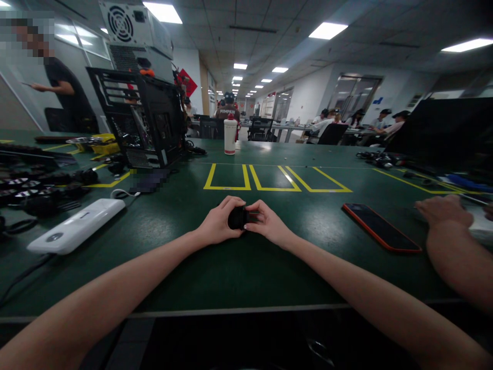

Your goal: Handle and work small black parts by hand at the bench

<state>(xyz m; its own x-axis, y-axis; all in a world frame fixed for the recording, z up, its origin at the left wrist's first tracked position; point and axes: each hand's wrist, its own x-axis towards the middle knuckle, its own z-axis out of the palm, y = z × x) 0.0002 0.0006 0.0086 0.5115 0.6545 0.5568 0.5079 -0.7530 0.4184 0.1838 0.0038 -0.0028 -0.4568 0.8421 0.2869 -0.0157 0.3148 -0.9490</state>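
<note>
Green work table [239, 267] fills the frame in an office. At its centre, the left hand [217, 226] and the right hand [269, 223] meet, fingers closed around a small black object [236, 218]. A phone with orange edge [379, 226] lies at right, a white device [77, 226] at left, an open computer case [142, 118] at upper left.

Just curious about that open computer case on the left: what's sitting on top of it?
A pale power supply box with a round fan grille sits on the computer case. Its underside and whatever lies between the two are hidden.
</note>
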